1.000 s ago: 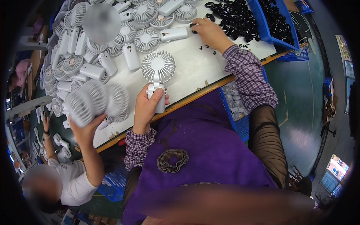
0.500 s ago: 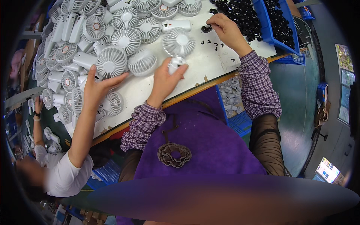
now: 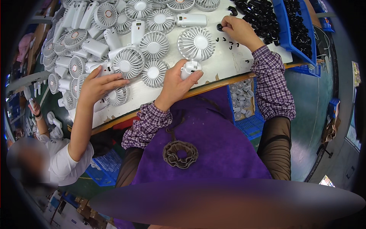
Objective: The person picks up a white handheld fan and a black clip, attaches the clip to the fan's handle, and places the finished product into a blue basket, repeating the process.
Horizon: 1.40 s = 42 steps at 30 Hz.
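My left hand (image 3: pixel 176 84) is closed around the short white handle end of a handheld fan. Its round, slatted head (image 3: pixel 196 43) points away from me, over the white tabletop. Farther right, my right hand (image 3: pixel 241 33) pinches a small black curved part (image 3: pixel 220 27) between thumb and fingertips, just above the table. Another black curved piece (image 3: pixel 232 10) lies beyond it. Close to my left hand rest two more fans, one fan head (image 3: pixel 155 72) almost touching my wrist side and another fan head (image 3: pixel 154 45) behind it.
White fans (image 3: pixel 76 38) are heaped across the table's left side. A co-worker's hand (image 3: pixel 100 84) reaches in there, fingers spread. Black parts (image 3: pixel 259 21) are piled at the back right beside a blue crate (image 3: pixel 286 34). Below the table's wooden edge (image 3: pixel 217 83), another blue crate (image 3: pixel 249 128) holds white pieces.
The view has shifted, so most things sit farther right. The fan in my left hand has steadied. The co-worker's hand has drawn back from a fan, and nearby fans have moved. My right hand keeps its pinch.
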Available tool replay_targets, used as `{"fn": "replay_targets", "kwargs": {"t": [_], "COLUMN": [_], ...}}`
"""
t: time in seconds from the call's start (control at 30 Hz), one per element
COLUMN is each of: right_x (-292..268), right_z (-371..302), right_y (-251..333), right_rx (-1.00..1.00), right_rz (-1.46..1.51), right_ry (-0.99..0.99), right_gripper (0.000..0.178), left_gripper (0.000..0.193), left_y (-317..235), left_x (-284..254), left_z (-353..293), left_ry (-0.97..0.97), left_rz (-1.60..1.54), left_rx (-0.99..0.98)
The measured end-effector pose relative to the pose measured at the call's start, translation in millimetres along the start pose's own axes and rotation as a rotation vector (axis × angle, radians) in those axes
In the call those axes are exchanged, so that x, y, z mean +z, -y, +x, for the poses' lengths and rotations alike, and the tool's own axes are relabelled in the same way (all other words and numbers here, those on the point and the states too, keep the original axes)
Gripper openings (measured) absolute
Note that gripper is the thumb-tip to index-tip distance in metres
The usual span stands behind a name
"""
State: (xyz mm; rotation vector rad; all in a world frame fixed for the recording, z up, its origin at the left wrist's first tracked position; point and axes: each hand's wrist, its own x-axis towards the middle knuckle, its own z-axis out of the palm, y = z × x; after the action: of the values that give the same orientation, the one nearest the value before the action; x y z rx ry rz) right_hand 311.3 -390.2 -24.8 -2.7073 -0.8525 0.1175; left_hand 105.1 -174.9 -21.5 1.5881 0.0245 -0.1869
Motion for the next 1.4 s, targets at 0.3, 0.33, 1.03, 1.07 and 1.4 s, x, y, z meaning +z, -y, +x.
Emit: {"fn": "replay_targets", "kwargs": {"t": [0.3,0.33,1.03,1.07,1.4], "right_x": [6,1,-25,-9,45], "right_z": [-5,-7,-121,-127,-152], "right_y": [-2,3,150,145,173], "right_rx": [0.169,0.197,0.327,0.369,0.292], "right_rz": [0.297,0.257,1.322,1.383,2.04], "right_ry": [0.047,0.102,0.053,0.033,0.049], "right_gripper": [0.016,0.016,0.016,0.017,0.029], "left_gripper": [0.027,0.027,0.025,0.025,0.029], "left_y": [-15,-16,6,7,-2], "left_x": [-2,-1,-13,-11,-1], "left_z": [-8,-10,-28,-27,-29], "left_ry": [-0.056,-0.07,-0.249,-0.247,-0.229], "left_rz": [-0.172,-0.175,0.071,0.07,0.249], "left_rx": [0.01,0.012,0.24,0.243,0.381]}}
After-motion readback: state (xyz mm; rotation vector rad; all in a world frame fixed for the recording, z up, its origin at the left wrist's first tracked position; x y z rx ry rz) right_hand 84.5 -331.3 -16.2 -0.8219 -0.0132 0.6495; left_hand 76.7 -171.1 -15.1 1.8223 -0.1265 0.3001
